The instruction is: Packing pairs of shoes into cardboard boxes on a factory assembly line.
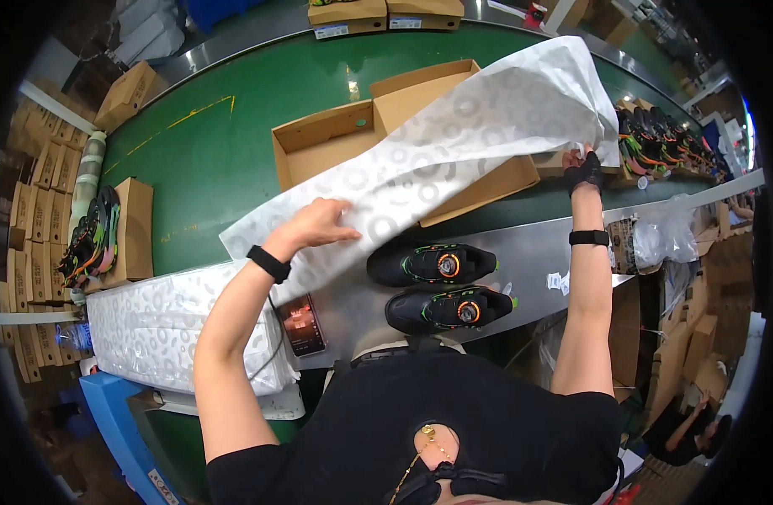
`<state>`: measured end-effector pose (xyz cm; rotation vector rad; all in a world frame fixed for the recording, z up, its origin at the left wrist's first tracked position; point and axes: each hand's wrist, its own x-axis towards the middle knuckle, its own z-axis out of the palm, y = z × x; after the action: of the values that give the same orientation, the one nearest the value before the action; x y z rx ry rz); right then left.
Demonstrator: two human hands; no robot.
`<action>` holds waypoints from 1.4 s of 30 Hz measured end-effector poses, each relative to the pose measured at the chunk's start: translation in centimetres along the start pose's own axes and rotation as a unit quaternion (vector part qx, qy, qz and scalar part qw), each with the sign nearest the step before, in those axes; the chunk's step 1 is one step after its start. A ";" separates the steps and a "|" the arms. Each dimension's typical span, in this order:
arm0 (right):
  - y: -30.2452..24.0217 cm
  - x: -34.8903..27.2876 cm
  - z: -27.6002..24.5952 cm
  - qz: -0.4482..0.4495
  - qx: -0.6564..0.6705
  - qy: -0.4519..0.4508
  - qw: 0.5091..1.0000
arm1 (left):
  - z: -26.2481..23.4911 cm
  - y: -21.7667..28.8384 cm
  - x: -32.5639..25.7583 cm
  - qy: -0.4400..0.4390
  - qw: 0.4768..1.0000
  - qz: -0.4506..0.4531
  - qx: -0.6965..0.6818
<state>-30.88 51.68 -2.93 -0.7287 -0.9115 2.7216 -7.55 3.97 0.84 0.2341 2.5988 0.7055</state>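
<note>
A long sheet of white tissue paper [479, 126] with grey ring prints stretches diagonally over an open brown shoebox [323, 126]. My right hand [583, 168], in a black fingerless glove, pinches the sheet near its right end. At the other end my left hand [317, 224] lies over the paper, thumb and fingers apart. Between my arms, a black sneaker [432, 263] with green and orange trim rests on the metal ledge, and its mate, a second sneaker [449, 309], sits nearer to me. The paper hides part of the box.
A stack of the same tissue paper [151, 324] lies at left, beside a phone [302, 326]. Shoes [96, 231] lean against a box [134, 223] on the green conveyor belt [268, 80]. More boxes [348, 15] stand at the far side; several shoes [668, 143] line the right.
</note>
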 end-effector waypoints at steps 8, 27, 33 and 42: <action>2.3 -0.3 2.3 -0.033 -0.040 -0.018 0.999 | -6.9 0.3 -4.5 0.527 0.775 0.196 0.289; 7.0 -28.9 -10.1 -0.323 -0.752 -0.532 0.219 | -1.6 -3.1 -2.2 0.490 0.827 -0.142 -0.236; 8.8 -31.7 -7.5 -0.297 -0.755 -0.558 0.173 | -5.3 -1.8 7.0 0.490 0.784 -0.320 -0.207; 7.7 -34.1 3.9 -0.008 -0.515 -0.452 0.728 | -1.2 -9.9 2.7 0.621 0.684 -0.020 -0.381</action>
<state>-3.48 32.84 8.51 0.6878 -2.6515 2.2224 -10.97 -4.34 -4.33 -0.8706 2.9406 2.5017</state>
